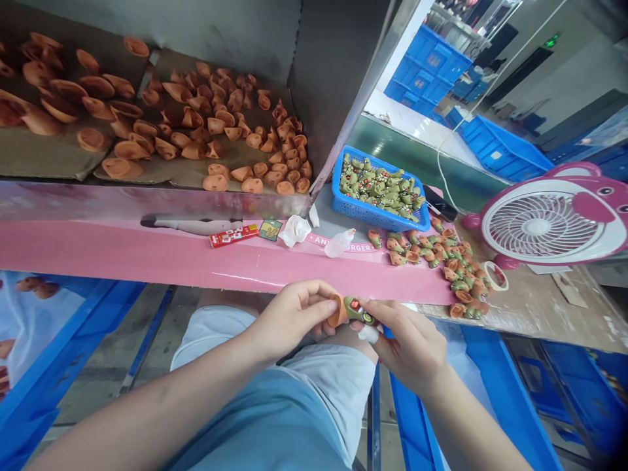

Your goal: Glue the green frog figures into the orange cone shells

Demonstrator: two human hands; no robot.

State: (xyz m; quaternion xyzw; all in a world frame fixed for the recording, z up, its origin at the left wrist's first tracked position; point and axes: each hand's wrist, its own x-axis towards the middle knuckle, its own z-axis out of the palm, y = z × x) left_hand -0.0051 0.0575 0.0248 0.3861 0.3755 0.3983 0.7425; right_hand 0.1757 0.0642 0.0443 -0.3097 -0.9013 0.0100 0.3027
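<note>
Over my lap, my left hand (pixel 307 311) pinches a small orange cup-shaped piece (pixel 337 311) between thumb and fingers. My right hand (pixel 409 337) grips a small green figure piece (pixel 356 309) with red and yellow round markings. The two pieces meet end to end between my hands; whether they are joined I cannot tell. White wrapping (pixel 369 334) covers a finger of my right hand. Just beyond, joined orange-and-green pieces (pixel 432 248) lie in a heap on the pink table edge. A blue basket (pixel 356 206) behind them holds many green pieces (pixel 383 186).
Many orange pieces (pixel 196 121) lie on cardboard inside a metal-walled box at left. A red packet (pixel 234 236), crumpled tissue (pixel 295 231) and clear plastic bottle (pixel 340 243) sit on the table. At right stand a tape roll (pixel 495 276) and pink fan (pixel 542 219). Blue crates (pixel 93 340) flank my legs.
</note>
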